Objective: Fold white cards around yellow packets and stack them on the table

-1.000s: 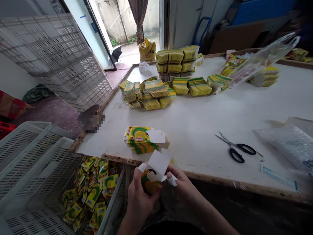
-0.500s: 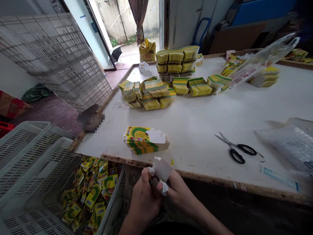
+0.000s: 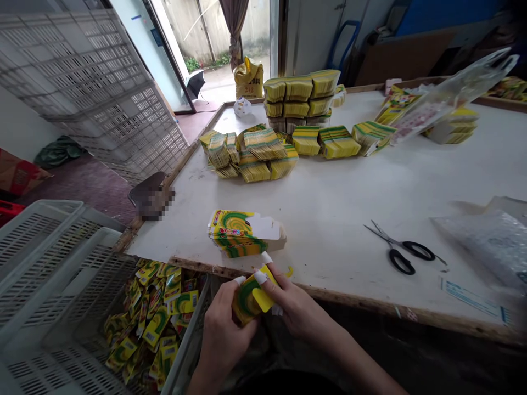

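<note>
Just off the table's front edge, both hands hold a small yellow and green carton. My left hand grips its left end, thumb and fingers closed around it. My right hand pinches the right end, beside a plain yellow flap. White coverings wrap several fingertips. Beyond the hands, a stack of flattened cartons lies on the white table, printed with yellow and green swirls. Below and left, a pale plastic crate holds many yellow and green cartons in a loose heap.
Bundles of flat cartons are piled toward the back, with a taller stack behind. Black-handled scissors lie open at right, near a clear plastic bag. Stacked white crates stand at the left.
The carton has turned, so its printed side and yellow flap now face up instead of the pale surface. My left hand has shifted slightly left, and my right hand's fingers now lie over the carton.
</note>
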Demonstrator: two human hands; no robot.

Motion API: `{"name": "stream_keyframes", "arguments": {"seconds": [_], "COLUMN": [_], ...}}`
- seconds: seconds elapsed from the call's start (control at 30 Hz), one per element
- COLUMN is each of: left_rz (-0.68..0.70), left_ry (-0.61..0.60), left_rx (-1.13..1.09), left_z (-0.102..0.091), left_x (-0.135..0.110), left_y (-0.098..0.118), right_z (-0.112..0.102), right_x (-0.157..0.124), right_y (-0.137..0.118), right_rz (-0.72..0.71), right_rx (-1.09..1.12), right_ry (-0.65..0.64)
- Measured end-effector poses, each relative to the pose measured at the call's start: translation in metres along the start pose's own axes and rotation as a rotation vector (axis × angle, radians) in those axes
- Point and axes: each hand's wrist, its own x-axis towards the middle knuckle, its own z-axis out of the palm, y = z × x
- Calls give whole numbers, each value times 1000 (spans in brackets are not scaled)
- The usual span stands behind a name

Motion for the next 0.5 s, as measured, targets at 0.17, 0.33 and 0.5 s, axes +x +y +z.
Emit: {"name": "stream_keyframes", "arguments": {"seconds": [0.17, 0.33, 0.5], "left_rz": [-51, -81, -20], "left_ry": [-126, -127, -44], "left_rx": [-146, -166, -83], "left_z": [-9, -11, -12], "left_x": [3, 3, 6], "left_y": [5, 7, 12], "right_z": [-23, -36, -14], "right_x": [2, 3, -2], "right_y": [-1, -8, -7], "right_rz": [6, -8, 40], "right_rx": [27, 83, 99], "right_ry": [-84, -129, -58]}}
